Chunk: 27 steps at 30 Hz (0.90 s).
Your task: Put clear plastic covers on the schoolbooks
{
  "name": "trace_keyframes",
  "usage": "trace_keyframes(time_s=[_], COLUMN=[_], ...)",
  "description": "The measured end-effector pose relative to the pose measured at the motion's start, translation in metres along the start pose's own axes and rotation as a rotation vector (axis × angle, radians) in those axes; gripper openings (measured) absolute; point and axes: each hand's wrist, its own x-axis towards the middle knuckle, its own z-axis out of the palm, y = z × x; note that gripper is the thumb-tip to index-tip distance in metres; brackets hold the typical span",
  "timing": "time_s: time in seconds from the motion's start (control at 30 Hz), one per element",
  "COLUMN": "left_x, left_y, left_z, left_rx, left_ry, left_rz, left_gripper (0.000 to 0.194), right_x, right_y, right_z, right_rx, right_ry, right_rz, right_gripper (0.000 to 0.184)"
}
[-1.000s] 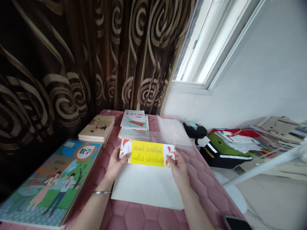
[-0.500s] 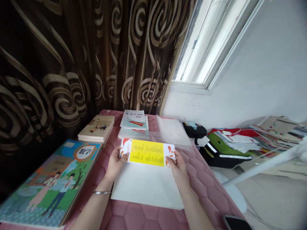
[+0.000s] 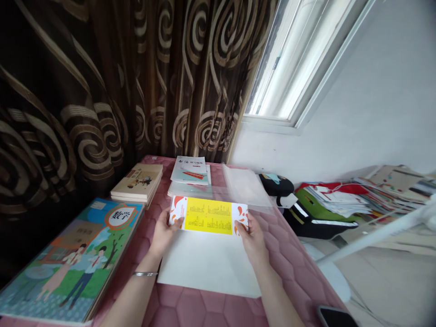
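A long printed card (image 3: 209, 216), white with a yellow panel of small text and red-orange drops at its ends, is held level between both hands. My left hand (image 3: 165, 232) grips its left end, thumb on top. On the right end, my right hand (image 3: 251, 234) has its thumb on the face and its fingers behind. Under the card lies a large white sheet (image 3: 209, 265) on the pink quilted cover (image 3: 177, 306); the card hides its far edge. A silver bracelet (image 3: 146, 274) circles the left wrist.
Colourful textbooks (image 3: 78, 259) are stacked at left, beige booklets (image 3: 136, 183) behind them. White-blue booklets (image 3: 189, 171) and clear plastic sleeves (image 3: 245, 184) lie at the back. A phone (image 3: 335, 316) sits near the right edge. A green-black bag (image 3: 316, 213) and papers stand beyond.
The card's right end has tipped or shifted very slightly. Both hands keep nearly the same place, and everything around them is unchanged.
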Motion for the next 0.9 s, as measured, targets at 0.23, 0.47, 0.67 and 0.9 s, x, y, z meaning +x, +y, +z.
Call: trace_keyframes(time_s=[0.23, 0.47, 0.67, 0.9], left_x=[-0.001, 0.002, 0.002, -0.001], left_y=[0.000, -0.004, -0.003, 0.006], left_z=[0.001, 0.001, 0.001, 0.003], left_rx=[-0.018, -0.005, -0.003, 0.002], left_ry=[-0.001, 0.011, 0.020, 0.016], left_rz=[0.008, 0.001, -0.010, -0.021], left_gripper=[0.055, 0.053, 0.055, 0.057], right_x=[-0.003, -0.005, -0.004, -0.003], right_y=[-0.010, -0.014, -0.011, -0.007], right_z=[0.002, 0.002, 0.001, 0.002], right_rx=[0.037, 0.072, 0.066, 0.077], right_ry=[-0.028, -0.018, -0.012, 0.010], right_rz=[0.049, 0.083, 0.098, 0.092], right_gripper=[0.048, 0.049, 0.054, 0.050])
